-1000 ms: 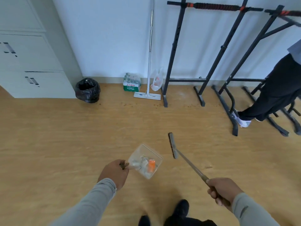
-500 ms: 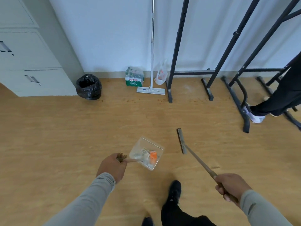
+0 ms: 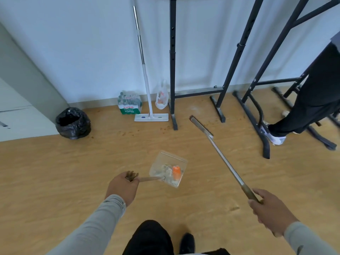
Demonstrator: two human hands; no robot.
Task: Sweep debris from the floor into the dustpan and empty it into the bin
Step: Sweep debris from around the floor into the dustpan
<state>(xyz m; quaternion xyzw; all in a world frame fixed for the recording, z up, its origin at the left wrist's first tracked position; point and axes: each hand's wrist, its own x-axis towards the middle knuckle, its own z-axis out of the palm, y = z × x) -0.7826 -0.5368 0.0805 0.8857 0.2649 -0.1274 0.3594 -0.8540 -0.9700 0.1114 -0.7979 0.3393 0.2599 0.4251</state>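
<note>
At lower centre, the left hand (image 3: 122, 187) is gripping a clear dustpan (image 3: 168, 168) holding debris (image 3: 177, 172); at lower right, the right hand (image 3: 270, 210) is holding the broom (image 3: 220, 155); a black-lined bin (image 3: 73, 123) is standing at left.

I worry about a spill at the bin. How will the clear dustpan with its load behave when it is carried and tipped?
The dustpan looks like thin clear plastic, so probably light and slightly flexible. The orange piece lies loose inside and may slide out early. The left hand holds only the handle's end, so it may wobble.

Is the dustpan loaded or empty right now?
Loaded. The clear dustpan, held by the left hand, has an orange piece and pale scraps inside it.
</note>
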